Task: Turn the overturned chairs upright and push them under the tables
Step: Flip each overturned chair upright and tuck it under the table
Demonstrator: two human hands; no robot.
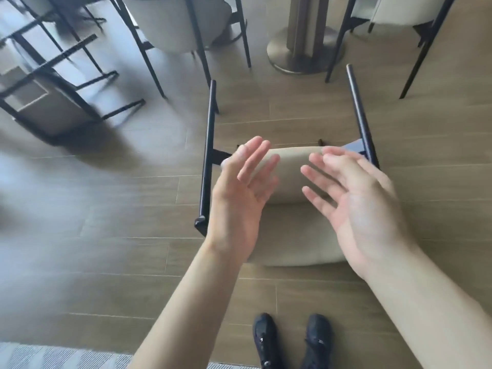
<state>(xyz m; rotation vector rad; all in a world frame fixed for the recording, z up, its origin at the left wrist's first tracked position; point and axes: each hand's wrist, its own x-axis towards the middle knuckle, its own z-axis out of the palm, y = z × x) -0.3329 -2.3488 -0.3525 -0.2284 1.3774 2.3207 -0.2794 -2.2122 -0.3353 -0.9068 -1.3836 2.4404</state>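
two hands: left hand (241, 193) and right hand (356, 201) are both held out over the fallen chair, palms turned toward each other, fingers straight and spread wide, holding nothing.
fallen chair: the beige chair (290, 230) lies tipped over on the wood floor (106, 209) just ahead of the person's dark shoes (290, 342); its cushioned part sits between the two hands, and its dark legs (209, 155) run along the floor, away from the person.
contact: neither hand looks to be touching the chair; from this angle i cannot tell how far above it they hang.
step in hand: by my reading, this is the reach for the chair, before any lift; it is not yet upright.
next move calls for: a grip on each side of the padded back or the frame, then a swing up so the legs come down onto the floor, feet kept clear of them.
where it goes: the round table base (306, 49) stands just beyond the leg tips, so the push under the table looks short and straight ahead.
neighbours: upright chairs (183, 25) stand to either side of that base; the gap between them seems the place to aim.
another one: at far left a blurred dark chair frame (53, 102) also seems to be lying over, likely still to do.
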